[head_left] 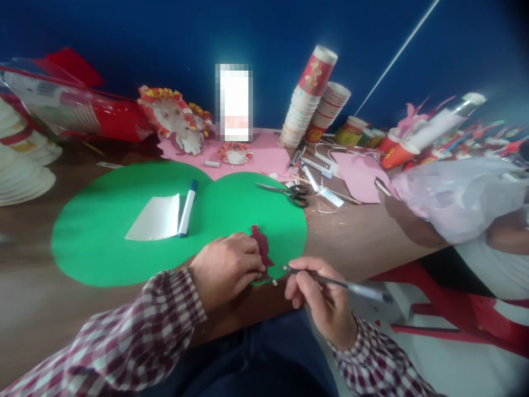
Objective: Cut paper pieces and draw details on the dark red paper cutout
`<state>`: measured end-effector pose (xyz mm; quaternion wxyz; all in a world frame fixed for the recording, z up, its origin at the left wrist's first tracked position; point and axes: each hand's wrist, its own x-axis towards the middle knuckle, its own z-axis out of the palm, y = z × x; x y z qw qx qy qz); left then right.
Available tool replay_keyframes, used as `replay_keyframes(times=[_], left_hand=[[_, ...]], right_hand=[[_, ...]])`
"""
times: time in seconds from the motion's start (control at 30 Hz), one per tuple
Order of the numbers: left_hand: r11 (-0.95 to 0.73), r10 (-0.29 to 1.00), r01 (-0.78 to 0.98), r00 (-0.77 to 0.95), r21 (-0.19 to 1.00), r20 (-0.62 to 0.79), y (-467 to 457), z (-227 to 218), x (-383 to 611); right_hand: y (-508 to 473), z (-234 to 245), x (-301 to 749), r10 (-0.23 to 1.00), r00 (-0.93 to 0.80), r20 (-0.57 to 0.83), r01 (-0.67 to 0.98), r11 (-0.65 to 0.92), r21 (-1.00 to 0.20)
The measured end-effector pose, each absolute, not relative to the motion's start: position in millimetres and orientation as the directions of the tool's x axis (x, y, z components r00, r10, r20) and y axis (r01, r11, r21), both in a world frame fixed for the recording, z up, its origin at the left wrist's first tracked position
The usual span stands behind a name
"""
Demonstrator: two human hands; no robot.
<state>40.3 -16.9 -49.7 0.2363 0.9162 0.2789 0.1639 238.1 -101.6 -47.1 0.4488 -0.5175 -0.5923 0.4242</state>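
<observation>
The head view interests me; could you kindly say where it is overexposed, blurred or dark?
In the head view, the pixelated patch before the blue wall is mostly blown out to white; also in the head view, the pen in the right hand blurs toward its far end, and the upper right corner falls dark.

Brown wood table (355, 242). Left and middle: green paper (231, 215) lying flat, two rounded lobes, one sheet or two not clear; its right lobe comes near the front edge. Behind it, a pink sheet (268, 154) spread flat. Second pink sheet (357, 173) farther right. Between the pinks: pens (309, 175), a thin stick (345, 196), small paper scraps (326, 212). Back: two leaning stacks of paper cups (301, 110); bare wood or pink edge underneath, cannot tell. Left end: pale stacked cups (20, 179). Right end: crumpled plastic bag (458, 193), red cups (399, 156) just beside it.
</observation>
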Motion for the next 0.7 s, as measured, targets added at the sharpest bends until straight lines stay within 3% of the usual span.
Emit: replay_keyframes(times=[0.07,0.13,0.27,0.33,0.57,0.7], left_hand=[[-0.736,0.585,0.446,0.798,0.509,0.146,-17,-47,41],[-0.741,0.584,0.464,0.802,0.486,0.125,-18,-44,41],[-0.755,0.576,0.480,0.811,0.446,0.104,-22,-40,42],[-0.762,0.577,0.492,0.811,0.422,0.096,-25,-38,43],[-0.732,0.644,0.601,0.764,0.321,0.038,-36,-33,51],[-0.728,0.669,0.642,0.741,0.243,0.048,-44,-30,55]], right_hand=[[-93,-43,244,0.987,-0.131,0.098,0.250,0.128,-0.960],[-80,-39,250,0.960,-0.242,0.141,0.372,0.227,-0.900],[-50,-38,262,0.834,-0.484,0.266,0.587,0.535,-0.607],[-38,-40,264,0.788,-0.548,0.282,0.590,0.602,-0.538],[-27,-46,257,0.697,-0.662,0.275,0.534,0.697,-0.479],[-29,-47,255,0.677,-0.679,0.282,0.581,0.732,-0.357]])
